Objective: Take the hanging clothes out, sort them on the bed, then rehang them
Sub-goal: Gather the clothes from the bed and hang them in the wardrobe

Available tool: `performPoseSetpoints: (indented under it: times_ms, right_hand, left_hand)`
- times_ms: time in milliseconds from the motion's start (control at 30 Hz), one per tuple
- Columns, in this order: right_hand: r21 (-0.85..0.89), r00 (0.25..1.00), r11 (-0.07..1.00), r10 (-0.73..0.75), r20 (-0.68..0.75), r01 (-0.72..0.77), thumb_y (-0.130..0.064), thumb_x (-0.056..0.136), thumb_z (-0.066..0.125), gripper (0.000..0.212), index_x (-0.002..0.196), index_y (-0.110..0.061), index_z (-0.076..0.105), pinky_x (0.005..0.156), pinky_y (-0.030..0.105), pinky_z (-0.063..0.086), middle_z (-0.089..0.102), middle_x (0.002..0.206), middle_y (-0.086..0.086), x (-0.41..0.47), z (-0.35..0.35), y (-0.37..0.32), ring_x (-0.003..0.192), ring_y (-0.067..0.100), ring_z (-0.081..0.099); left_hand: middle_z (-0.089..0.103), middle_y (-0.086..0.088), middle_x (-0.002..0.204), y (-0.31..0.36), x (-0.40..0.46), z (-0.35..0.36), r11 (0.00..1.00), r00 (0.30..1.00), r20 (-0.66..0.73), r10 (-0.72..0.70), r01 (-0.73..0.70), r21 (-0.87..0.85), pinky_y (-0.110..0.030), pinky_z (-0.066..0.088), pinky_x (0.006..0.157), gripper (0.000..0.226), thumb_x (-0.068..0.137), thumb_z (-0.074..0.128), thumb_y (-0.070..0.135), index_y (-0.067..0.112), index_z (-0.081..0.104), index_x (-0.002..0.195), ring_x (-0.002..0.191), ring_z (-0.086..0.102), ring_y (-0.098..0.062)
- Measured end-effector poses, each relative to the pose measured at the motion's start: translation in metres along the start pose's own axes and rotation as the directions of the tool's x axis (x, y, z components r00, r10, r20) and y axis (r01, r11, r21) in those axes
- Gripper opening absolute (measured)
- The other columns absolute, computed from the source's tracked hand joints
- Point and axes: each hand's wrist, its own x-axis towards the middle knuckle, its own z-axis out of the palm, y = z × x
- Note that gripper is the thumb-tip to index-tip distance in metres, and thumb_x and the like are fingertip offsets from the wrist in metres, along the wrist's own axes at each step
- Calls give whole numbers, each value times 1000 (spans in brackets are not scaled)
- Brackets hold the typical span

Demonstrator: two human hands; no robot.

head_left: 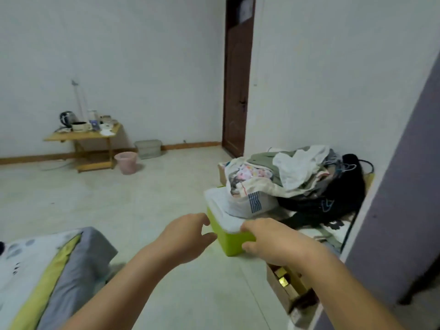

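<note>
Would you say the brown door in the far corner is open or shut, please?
Shut, it appears: the brown door sits flush within its frame, and no gap or room beyond shows around it.

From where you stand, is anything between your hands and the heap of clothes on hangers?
Yes. The lime-green plastic box with a white lid sits in front of the clothes pile; left hand and right hand reach its near corner.
</note>
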Motion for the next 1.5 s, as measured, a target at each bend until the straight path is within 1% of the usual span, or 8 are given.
performPoseSetpoints:
  times_ms: [333,433,533,633,733,833,1000,1500]
  right_hand:
    - [-70,933,940,-319,168,334,-32,96,44,45,139,-22,38,100,27,34,41,143,3,154,22,-84,128,20,41]
    - [-109,899,903,-392,194,417,-33,96,43,44,139,-21,37,100,27,34,41,142,3,200,21,-94,128,20,41]
    - [-136,863,863,-450,232,486,-34,97,43,44,139,-22,37,100,26,33,41,142,3,241,18,-107,129,20,40]
    - [-147,821,820,-506,265,553,-33,97,43,44,139,-21,37,100,26,34,42,142,3,275,17,-126,128,20,41]
    - [-145,777,778,-557,292,612,-32,98,42,43,138,-21,38,98,25,35,42,142,3,305,21,-152,126,20,45]
    - [-142,731,729,-614,300,670,-31,97,43,41,136,-21,40,98,25,36,44,140,3,335,30,-182,125,19,46]
    - [-169,669,657,-663,335,735,-28,95,43,34,128,-19,47,97,27,38,50,132,4,389,53,-242,122,21,46]
    - [-117,509,504,-782,359,856,-25,97,41,38,134,-21,43,98,27,35,47,134,5,555,75,-437,126,22,41]
  left_hand:
    - [53,-4,131,-139,29,-7,901,901,-21,-433,434,8,-29,39,96,45,95,42,44,15,47,129,119,49,-21]
    - [57,-12,120,-166,45,-8,854,853,-25,-521,521,4,-31,38,83,42,95,41,42,6,53,114,110,52,-27]
    - [59,-9,113,-185,54,-14,795,794,-27,-607,606,-40,-28,34,75,35,95,43,40,13,55,113,108,53,-26]
    - [54,-8,94,-206,56,-23,754,753,-55,-656,651,-88,-29,33,71,19,93,44,33,18,54,90,104,56,-27]
    - [57,-8,114,-227,49,-31,690,689,-59,-722,713,-125,-29,41,81,29,93,45,33,11,58,107,109,54,-25]
    - [57,-8,111,-259,43,-36,635,634,-62,-771,756,-159,-27,39,81,22,94,45,34,20,55,109,112,54,-25]
    - [49,-3,134,-327,37,-42,507,509,-55,-859,833,-222,-28,39,95,40,97,41,38,17,45,130,120,47,-21]
    - [53,0,129,-542,80,-97,317,301,-98,-948,895,-314,-26,41,90,38,96,41,37,18,45,129,115,51,-18]
